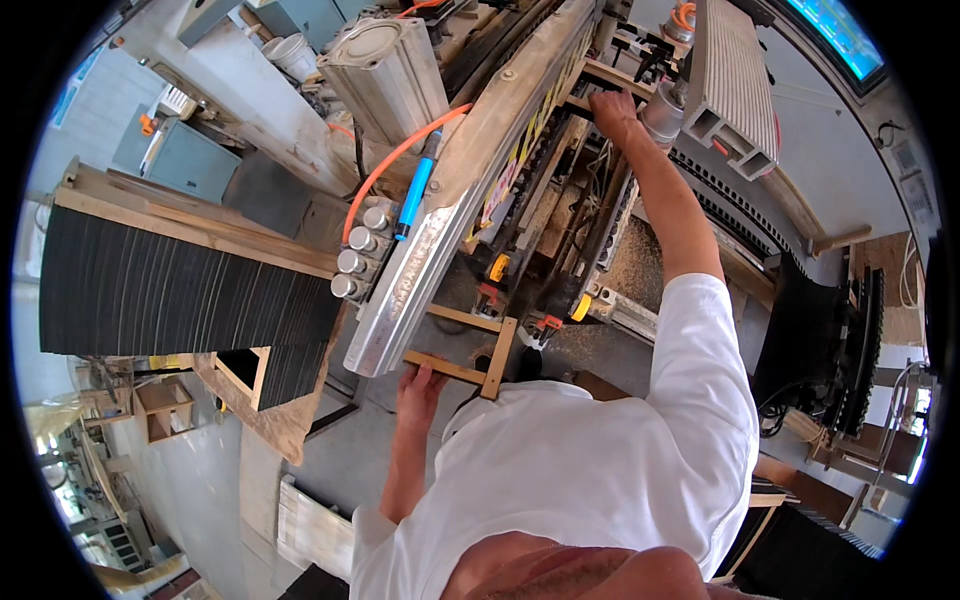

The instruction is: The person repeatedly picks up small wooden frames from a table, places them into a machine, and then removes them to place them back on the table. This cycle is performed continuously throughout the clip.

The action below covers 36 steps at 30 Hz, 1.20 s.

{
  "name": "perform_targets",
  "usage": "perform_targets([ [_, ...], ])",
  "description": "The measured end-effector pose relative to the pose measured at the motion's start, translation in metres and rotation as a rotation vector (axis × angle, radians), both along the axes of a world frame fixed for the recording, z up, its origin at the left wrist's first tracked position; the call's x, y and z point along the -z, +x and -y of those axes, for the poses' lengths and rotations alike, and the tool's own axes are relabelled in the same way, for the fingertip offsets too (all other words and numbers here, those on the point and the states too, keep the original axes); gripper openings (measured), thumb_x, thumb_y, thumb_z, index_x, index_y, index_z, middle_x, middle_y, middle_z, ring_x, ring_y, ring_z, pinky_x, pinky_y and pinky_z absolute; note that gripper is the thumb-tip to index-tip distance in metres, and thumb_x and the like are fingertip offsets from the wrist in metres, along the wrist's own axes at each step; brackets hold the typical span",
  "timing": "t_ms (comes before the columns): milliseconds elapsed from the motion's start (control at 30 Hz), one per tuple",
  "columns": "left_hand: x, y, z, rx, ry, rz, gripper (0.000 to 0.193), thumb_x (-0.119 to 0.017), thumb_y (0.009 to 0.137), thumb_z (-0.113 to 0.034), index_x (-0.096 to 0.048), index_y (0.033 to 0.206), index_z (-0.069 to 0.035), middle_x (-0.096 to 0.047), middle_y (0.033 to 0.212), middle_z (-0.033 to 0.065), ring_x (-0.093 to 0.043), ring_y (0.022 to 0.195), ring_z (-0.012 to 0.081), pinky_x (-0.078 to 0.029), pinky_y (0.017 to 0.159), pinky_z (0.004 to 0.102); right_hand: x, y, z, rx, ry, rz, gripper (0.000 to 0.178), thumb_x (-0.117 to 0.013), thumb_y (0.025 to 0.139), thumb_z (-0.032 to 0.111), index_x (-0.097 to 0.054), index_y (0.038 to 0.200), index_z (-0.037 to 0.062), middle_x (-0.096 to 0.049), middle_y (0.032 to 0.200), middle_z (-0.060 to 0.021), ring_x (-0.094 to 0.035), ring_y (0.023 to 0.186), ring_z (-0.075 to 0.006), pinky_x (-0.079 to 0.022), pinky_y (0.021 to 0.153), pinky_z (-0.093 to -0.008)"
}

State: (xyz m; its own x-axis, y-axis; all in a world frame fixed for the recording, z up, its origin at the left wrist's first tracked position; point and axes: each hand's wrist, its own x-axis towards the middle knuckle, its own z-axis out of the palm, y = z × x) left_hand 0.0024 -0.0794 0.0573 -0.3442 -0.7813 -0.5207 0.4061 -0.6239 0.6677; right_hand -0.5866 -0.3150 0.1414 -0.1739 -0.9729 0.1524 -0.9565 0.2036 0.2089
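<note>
My left hand (418, 393) is low beside the rounded end of a metal machine beam (385, 335). Its fingers close on one bar of a U-shaped wooden frame (500, 352), which lies level in front of my white shirt. My right arm reaches far forward over the machine. At the far end my right hand (613, 113) is curled on a second wooden frame (618, 76), next to a metal cylinder (662, 115); its fingertips are partly hidden. Between the hands run dark machine rails (590, 205) with yellow and red fittings (498, 268) at their near ends.
A long stack of black-edged frames (190, 270) rests on a board at the left. An orange hose (390, 165) and a blue tube (414, 198) sit on the beam. Sawdust (637, 265) covers the machine bed. A screen (835, 35) is at the upper right, a black chain guide (865, 350) below it.
</note>
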Motion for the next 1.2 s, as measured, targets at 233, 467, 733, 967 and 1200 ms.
perform_targets([
  [233, 0.013, -0.033, -0.009, -0.037, 0.085, -0.029, 0.026, -0.058, 0.096, -0.019, -0.055, 0.117, -0.005, -0.063, 0.115, 0.0093, -0.061, 0.108, 0.0237, -0.048, 0.096, 0.0405, -0.007, -0.014, 0.011, -0.001, 0.113, 0.076, 0.011, -0.06, 0.077, 0.008, -0.067, 0.084, 0.0059, -0.069, 0.088, -0.0153, -0.066, 0.09, -0.0353, -0.05, 0.076, -0.05],
  [467, 0.035, -0.047, -0.01, 0.003, 0.087, -0.052, 0.029, -0.057, 0.097, -0.02, -0.053, 0.121, -0.004, -0.062, 0.119, 0.009, -0.06, 0.11, 0.0234, -0.048, 0.095, 0.0393, -0.004, -0.017, 0.006, -0.029, 0.014, 0.067, 0.005, -0.062, 0.077, 0.004, -0.067, 0.08, 0.0033, -0.069, 0.085, -0.0156, -0.067, 0.086, -0.0356, -0.05, 0.073, -0.0509],
  [733, 0.041, -0.05, -0.011, -0.036, 0.083, 0.034, 0.026, -0.059, 0.095, -0.018, -0.055, 0.119, -0.006, -0.064, 0.115, 0.0086, -0.062, 0.103, 0.0213, -0.051, 0.088, 0.0362, -0.025, 0.002, -0.005, -0.044, 0.055, 0.034, 0.007, -0.062, 0.08, 0.005, -0.067, 0.085, 0.0059, -0.068, 0.087, -0.0124, -0.065, 0.083, -0.0355, -0.044, 0.081, -0.0578],
  [967, 0.048, -0.049, -0.019, -0.061, 0.084, 0.112, 0.025, -0.061, 0.094, -0.019, -0.057, 0.115, -0.006, -0.064, 0.114, 0.0076, -0.063, 0.101, 0.0192, -0.051, 0.087, 0.0356, -0.02, 0.005, -0.004, -0.062, 0.019, 0.043, 0.008, -0.063, 0.079, 0.004, -0.068, 0.083, 0.0084, -0.067, 0.084, -0.0116, -0.065, 0.083, -0.0359, -0.039, 0.085, -0.0614],
  [1200, 0.047, -0.05, -0.023, -0.09, 0.096, 0.163, 0.028, -0.061, 0.094, -0.02, -0.056, 0.118, -0.006, -0.064, 0.114, 0.0082, -0.062, 0.103, 0.0205, -0.051, 0.089, 0.0382, -0.014, -0.001, -0.002, 0.012, 0.001, 0.07, 0.011, -0.063, 0.078, 0.003, -0.069, 0.081, 0.0108, -0.067, 0.081, -0.0107, -0.065, 0.084, -0.0362, -0.035, 0.089, -0.0651],
])
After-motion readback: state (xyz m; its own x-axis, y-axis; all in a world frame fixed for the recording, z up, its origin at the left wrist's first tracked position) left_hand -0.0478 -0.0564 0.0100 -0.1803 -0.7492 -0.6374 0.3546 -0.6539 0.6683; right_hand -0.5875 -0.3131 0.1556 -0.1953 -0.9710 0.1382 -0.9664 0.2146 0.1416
